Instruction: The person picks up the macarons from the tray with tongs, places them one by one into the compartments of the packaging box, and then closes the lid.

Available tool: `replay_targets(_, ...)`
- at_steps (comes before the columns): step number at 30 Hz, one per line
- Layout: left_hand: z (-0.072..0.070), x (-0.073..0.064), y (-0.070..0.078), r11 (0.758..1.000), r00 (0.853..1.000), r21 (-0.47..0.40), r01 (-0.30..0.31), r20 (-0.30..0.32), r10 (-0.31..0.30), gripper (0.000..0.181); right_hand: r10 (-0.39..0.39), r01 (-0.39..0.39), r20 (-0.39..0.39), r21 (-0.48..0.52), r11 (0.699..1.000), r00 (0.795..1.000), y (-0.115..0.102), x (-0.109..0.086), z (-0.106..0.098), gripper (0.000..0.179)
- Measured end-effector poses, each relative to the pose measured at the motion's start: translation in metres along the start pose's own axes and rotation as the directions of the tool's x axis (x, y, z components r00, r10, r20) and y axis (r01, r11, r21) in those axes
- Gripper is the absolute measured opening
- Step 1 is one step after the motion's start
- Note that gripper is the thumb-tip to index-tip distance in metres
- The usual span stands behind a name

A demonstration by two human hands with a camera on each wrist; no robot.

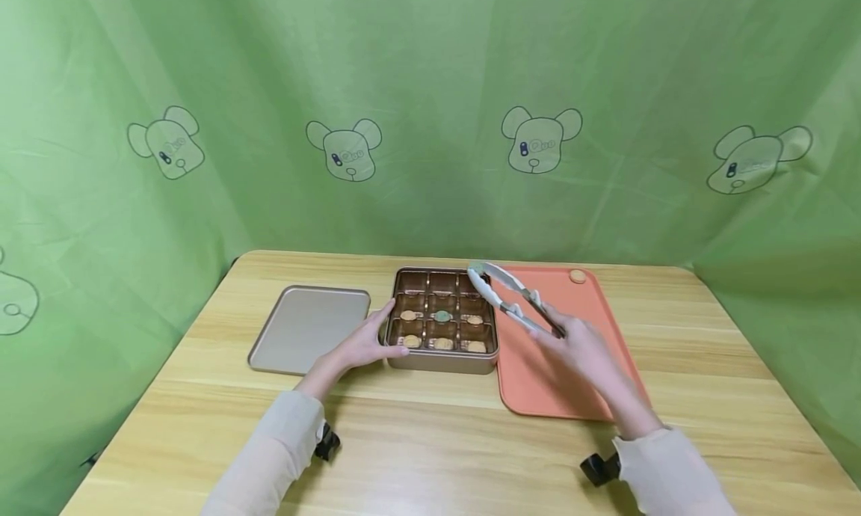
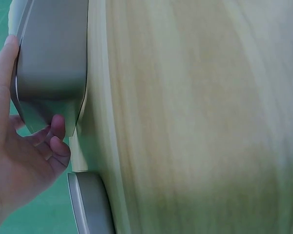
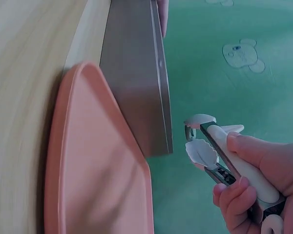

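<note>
My left hand (image 1: 366, 342) holds the front left corner of a brown metal tin (image 1: 440, 363), thumb at the front and fingers along the left side. Inside, a brown divider makes square compartments. The middle row shows a green cookie (image 1: 442, 316) between two tan ones, and tan cookies (image 1: 442, 344) sit in the front row. My right hand (image 1: 572, 340) grips white-tipped metal tongs (image 1: 514, 310) over the tin's back right corner, with a green cookie (image 1: 476, 267) at their tips. In the right wrist view, fingers and thumb wrap the handles of the tongs (image 3: 241, 170).
A coral tray (image 1: 551, 381) lies against the tin's right side, with one tan cookie (image 1: 577, 276) in its far right corner. To the left, a flat metal lid (image 1: 309, 329) rests on the wooden table (image 1: 417, 441). Green curtain (image 1: 430, 75) hangs behind.
</note>
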State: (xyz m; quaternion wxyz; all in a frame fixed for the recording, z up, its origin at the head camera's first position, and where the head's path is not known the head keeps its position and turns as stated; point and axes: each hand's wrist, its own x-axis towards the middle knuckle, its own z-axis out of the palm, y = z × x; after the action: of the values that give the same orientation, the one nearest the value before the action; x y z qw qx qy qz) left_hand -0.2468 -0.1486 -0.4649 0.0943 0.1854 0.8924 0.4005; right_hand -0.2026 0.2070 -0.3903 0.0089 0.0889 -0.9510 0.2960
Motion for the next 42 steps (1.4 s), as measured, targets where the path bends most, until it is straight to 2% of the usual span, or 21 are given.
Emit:
replay_targets(8,0.0,0.001,0.0,1.0,1.0,-0.011,-0.007,0.001,0.007,0.104,-0.051,0.05,0.023,0.047,0.998,0.998,-0.014,0.01,0.019,0.064)
replay_targets(22,0.0,0.0,-0.001,1.0,1.0,-0.016,0.002,-0.002,-0.002,0.104,-0.12,0.122,0.078,-0.015,0.992,0.99,-0.045,0.031,0.044,0.062)
replay_targets(27,-0.001,0.0,0.0,1.0,1.0,-0.012,0.007,0.002,-0.007,0.104,-0.112,0.114,0.099,-0.022,0.993,0.989,-0.05,0.037,0.048,0.062)
replay_targets(34,-0.001,0.0,0.001,1.0,1.0,-0.015,0.01,0.004,-0.01,0.105,-0.091,0.092,0.134,0.001,0.996,0.987,-0.047,0.038,0.047,0.063)
replay_targets(42,-0.002,-0.001,0.0,1.0,1.0,-0.019,-0.003,-0.002,0.003,0.104,-0.067,0.065,0.099,0.022,0.998,0.993,-0.041,0.037,0.035,0.066)
